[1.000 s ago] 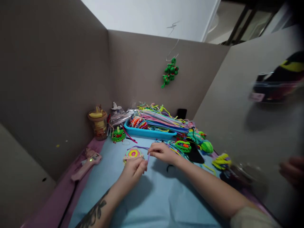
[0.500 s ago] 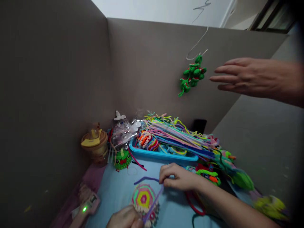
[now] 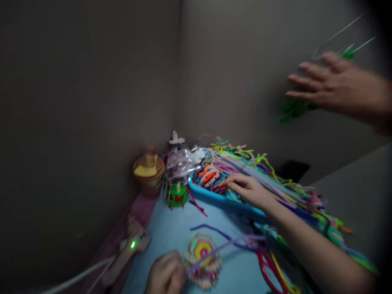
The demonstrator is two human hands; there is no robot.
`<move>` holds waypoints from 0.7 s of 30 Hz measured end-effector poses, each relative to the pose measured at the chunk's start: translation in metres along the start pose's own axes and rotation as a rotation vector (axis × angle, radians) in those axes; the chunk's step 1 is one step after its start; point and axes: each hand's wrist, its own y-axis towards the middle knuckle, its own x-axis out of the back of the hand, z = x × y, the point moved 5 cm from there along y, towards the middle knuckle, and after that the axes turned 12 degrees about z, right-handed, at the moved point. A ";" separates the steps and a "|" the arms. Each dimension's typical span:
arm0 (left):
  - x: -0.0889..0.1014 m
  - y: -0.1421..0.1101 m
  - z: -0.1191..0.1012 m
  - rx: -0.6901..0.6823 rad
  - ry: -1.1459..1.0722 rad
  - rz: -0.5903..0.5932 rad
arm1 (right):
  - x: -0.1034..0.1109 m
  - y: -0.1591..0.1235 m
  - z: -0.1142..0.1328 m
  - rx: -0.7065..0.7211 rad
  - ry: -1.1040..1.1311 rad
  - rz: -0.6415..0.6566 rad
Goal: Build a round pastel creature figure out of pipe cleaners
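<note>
My left hand [image 3: 168,271] is closed at the bottom of the view, holding the near end of a light purple pipe cleaner [image 3: 214,250]. The strip slants up to the right across a round multicoloured pipe-cleaner piece [image 3: 202,253] lying on the blue tabletop. A darker purple pipe cleaner [image 3: 211,228] lies beyond it and crosses it on the right. My right hand [image 3: 246,190] is over the long blue tray [image 3: 211,197], its fingertips beside a colourful striped piece [image 3: 211,174]. Blur hides whether those fingers hold anything.
Another person's hand [image 3: 330,83] spreads in front of green hanging decorations [image 3: 294,109]. Many pastel pipe cleaners [image 3: 254,167] lie behind the tray. A green frog-like piece [image 3: 177,196], a brown cup [image 3: 149,173], plastic packaging [image 3: 180,161] and red-handled scissors [image 3: 266,269] lie around.
My right hand has left the purple pipe cleaner and moved up to the tray. My left hand still holds its end. The view has turned left; the other person's fingers have spread.
</note>
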 end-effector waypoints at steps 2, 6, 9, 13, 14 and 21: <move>0.003 0.001 -0.004 0.078 -0.049 -0.107 | -0.021 -0.014 0.022 0.081 -0.037 0.075; -0.004 0.006 0.003 0.280 -0.234 -0.068 | -0.074 -0.048 0.062 0.220 -0.082 0.288; -0.010 0.008 0.004 0.263 -0.307 -0.015 | -0.112 -0.067 0.076 0.200 -0.127 0.351; -0.017 0.009 0.002 0.197 -0.347 0.054 | -0.141 -0.078 0.080 0.143 -0.067 0.259; -0.018 0.009 0.002 0.190 -0.353 0.063 | -0.145 -0.080 0.081 0.133 -0.034 0.220; -0.024 0.010 0.001 0.174 -0.453 0.141 | -0.149 -0.095 0.080 0.129 0.176 -0.020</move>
